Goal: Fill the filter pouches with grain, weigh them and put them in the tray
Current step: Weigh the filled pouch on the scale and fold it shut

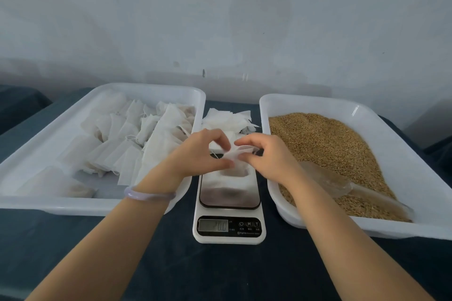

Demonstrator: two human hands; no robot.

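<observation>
L hand (203,151) & R hand (264,154) fingers pinch pouch (238,155) over scale (230,203); long axis approx L-R.

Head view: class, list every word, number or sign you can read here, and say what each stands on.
"M": middle button of the scale.
"T": right button.
Power sign: left button.
Display digits: blurred, not surely readable.
Small print under the buttons and the brand line: too small to read.
Elsewhere: no text seen.

Blurred, unreadable scale display (213,225)
</observation>
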